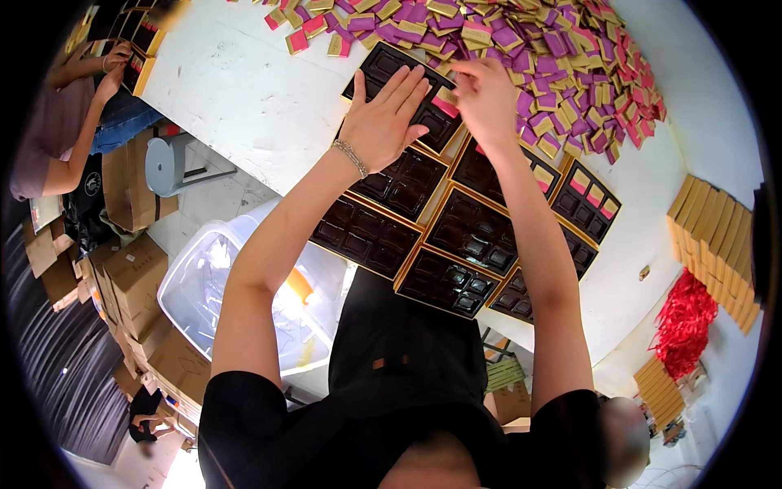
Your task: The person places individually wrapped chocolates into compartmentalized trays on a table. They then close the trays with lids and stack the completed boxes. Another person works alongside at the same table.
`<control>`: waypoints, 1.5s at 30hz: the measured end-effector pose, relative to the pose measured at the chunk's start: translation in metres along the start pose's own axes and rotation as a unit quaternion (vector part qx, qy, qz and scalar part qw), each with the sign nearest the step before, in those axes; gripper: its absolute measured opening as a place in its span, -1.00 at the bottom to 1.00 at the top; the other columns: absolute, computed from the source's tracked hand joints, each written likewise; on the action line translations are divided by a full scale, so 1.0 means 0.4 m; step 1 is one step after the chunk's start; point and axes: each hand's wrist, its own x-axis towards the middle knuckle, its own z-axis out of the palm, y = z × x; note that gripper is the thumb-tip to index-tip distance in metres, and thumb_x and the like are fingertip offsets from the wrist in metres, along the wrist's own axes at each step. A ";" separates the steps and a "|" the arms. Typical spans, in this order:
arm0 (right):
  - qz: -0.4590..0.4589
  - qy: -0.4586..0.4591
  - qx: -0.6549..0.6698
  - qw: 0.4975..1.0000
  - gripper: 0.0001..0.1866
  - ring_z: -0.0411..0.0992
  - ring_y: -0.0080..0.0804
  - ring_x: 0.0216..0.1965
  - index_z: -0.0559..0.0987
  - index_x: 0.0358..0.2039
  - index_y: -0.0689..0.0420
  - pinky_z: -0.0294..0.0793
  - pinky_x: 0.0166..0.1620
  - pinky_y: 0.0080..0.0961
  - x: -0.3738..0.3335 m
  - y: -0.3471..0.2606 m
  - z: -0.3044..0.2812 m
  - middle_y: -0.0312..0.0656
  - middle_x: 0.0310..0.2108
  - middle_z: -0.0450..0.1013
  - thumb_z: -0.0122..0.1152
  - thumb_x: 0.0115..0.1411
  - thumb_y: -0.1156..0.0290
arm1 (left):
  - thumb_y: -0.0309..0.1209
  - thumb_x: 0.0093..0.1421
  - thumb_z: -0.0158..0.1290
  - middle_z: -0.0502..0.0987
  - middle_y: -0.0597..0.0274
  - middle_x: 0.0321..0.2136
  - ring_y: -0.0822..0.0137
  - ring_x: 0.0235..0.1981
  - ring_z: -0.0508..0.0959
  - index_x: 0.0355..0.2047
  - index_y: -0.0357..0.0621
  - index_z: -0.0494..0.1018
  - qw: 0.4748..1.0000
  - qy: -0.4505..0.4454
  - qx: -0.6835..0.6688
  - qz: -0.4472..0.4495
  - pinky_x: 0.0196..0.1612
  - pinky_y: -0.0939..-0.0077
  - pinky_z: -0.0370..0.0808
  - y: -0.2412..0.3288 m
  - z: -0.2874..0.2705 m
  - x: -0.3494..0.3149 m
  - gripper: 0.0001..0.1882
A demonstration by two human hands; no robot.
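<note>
My left hand (381,124) lies flat with its fingers spread over a dark brown compartmented tray (388,60) in a gold-edged box. At the tray's right side, my right hand (487,102) has its fingers drawn together in a pinch; whatever lies between them is hidden. Just below those fingertips a small pink-and-gold wrapped piece (445,106) sits in a compartment. Nearer to me are several more such trays (471,230), mostly with bare compartments. Pink-and-gold pieces show in the tray at the right (586,199).
A large heap of purple, pink and gold wrapped pieces (562,77) covers the far side of the white table (236,90). A clear plastic bin (199,273) and a grey stool (167,165) stand left. Gold box stacks (713,236) and red shredded filler (686,322) are right. Another person works far left.
</note>
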 end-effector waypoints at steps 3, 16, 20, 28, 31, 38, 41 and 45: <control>0.015 0.017 0.005 1.000 -0.86 0.48 -0.13 -0.37 0.64 -0.35 0.18 0.46 -0.29 -0.37 -0.002 0.028 -0.072 -0.08 -0.33 0.48 0.15 0.09 0.57 | 0.15 0.24 -0.19 -0.02 0.13 0.36 0.20 0.38 -0.01 0.31 -0.18 0.07 1.000 -0.003 0.013 -0.009 0.23 -0.43 -0.10 0.002 -0.003 0.012 -0.19; -0.183 -0.034 -0.056 0.981 -0.81 0.49 -0.08 -0.30 0.57 -0.31 0.18 0.49 -0.23 -0.28 0.045 -0.156 0.075 -0.12 -0.32 0.50 0.13 0.02 0.64 | -0.27 0.14 0.12 0.54 0.23 -0.11 0.22 -0.05 0.51 -0.03 -0.06 0.45 0.934 0.223 -0.015 -0.277 -0.04 0.09 0.37 -0.325 -0.007 -0.001 -0.62; -0.220 -0.135 -0.279 0.925 -0.86 0.50 -0.15 -0.25 0.58 -0.41 0.22 0.47 -0.20 -0.30 0.098 -0.198 0.312 -0.06 -0.37 0.51 0.14 0.00 0.47 | -0.30 0.09 0.18 0.58 0.29 -0.24 0.25 -0.24 0.57 -0.08 -0.02 0.50 0.940 0.222 0.035 -0.255 -0.10 0.20 0.42 -0.374 0.033 -0.006 -0.65; -0.228 -0.066 -0.429 0.872 -0.81 0.39 -0.23 -0.23 0.60 -0.42 0.23 0.45 -0.22 -0.43 0.097 -0.217 0.463 -0.03 -0.26 0.42 0.25 -0.09 0.43 | -0.37 0.02 0.23 0.51 0.25 -0.14 0.21 -0.10 0.49 -0.10 -0.09 0.50 0.948 0.268 -0.047 -0.164 -0.03 0.28 0.46 -0.469 0.029 -0.070 -0.61; -0.227 -0.095 -0.388 0.888 -0.73 0.38 -0.17 -0.19 0.57 -0.31 0.25 0.45 -0.18 -0.39 0.098 -0.219 0.483 -0.02 -0.18 0.40 0.26 -0.09 0.48 | -0.38 0.02 0.23 0.48 0.25 -0.07 0.18 -0.04 0.45 -0.10 -0.09 0.49 0.948 0.254 -0.096 -0.168 -0.01 0.30 0.45 -0.501 0.042 -0.066 -0.61; -0.182 -0.154 -0.222 0.945 -0.73 0.37 -0.07 -0.10 0.50 -0.22 0.22 0.40 -0.04 -0.26 0.111 -0.214 0.417 -0.07 -0.17 0.43 0.24 0.01 0.53 | -0.37 0.06 0.19 0.53 0.32 -0.15 0.23 -0.15 0.52 -0.17 -0.06 0.51 0.956 0.285 -0.037 -0.062 -0.13 0.34 0.50 -0.568 0.038 -0.066 -0.71; -0.150 -0.217 -0.252 0.931 -0.75 0.41 -0.09 -0.16 0.52 -0.23 0.21 0.44 -0.10 -0.28 0.114 -0.242 0.415 -0.08 -0.21 0.44 0.27 0.06 0.44 | -0.38 0.08 0.16 0.54 0.31 -0.15 0.26 -0.21 0.55 -0.17 -0.05 0.52 0.959 0.250 -0.072 -0.110 -0.21 0.34 0.53 -0.568 0.037 -0.067 -0.73; -0.039 -0.260 -0.341 0.903 -0.72 0.44 -0.13 -0.19 0.54 -0.17 0.21 0.46 -0.14 -0.29 0.111 -0.280 0.415 -0.10 -0.24 0.43 0.24 0.12 0.37 | -0.43 0.11 0.12 0.54 0.31 -0.13 0.29 -0.27 0.57 -0.16 -0.02 0.51 0.919 0.128 -0.183 -0.326 -0.25 0.34 0.55 -0.523 0.012 -0.081 -0.75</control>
